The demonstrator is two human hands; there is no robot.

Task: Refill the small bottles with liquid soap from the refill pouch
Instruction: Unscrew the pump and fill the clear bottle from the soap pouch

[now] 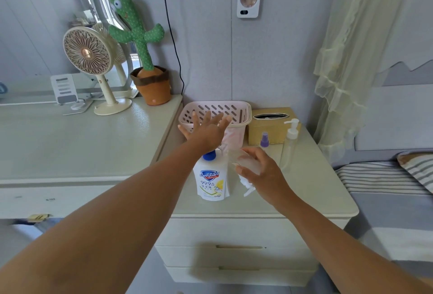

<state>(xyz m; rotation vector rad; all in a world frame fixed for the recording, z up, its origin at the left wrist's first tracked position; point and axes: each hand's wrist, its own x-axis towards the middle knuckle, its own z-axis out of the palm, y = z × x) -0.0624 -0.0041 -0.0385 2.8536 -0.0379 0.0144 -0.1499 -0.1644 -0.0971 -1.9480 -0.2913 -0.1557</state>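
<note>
My left hand hovers spread wide, gripping nothing, in front of the pink slotted basket. My right hand is wrapped around a clear pump bottle tilted over the tabletop — contents too blurred to tell. The refill pouch, marked "Safeguard 99.9%", stands upright just left of it. Behind: a purple-capped spray bottle and a tall clear pump bottle — bare room toward the front edge.

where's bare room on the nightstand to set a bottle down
The white nightstand top is bare along its front edge and right side, in front of the clear pump bottle. It is crowded at the back: pink slotted basket, tan tissue box, purple-capped spray bottle, white Safeguard refill pouch.
</note>
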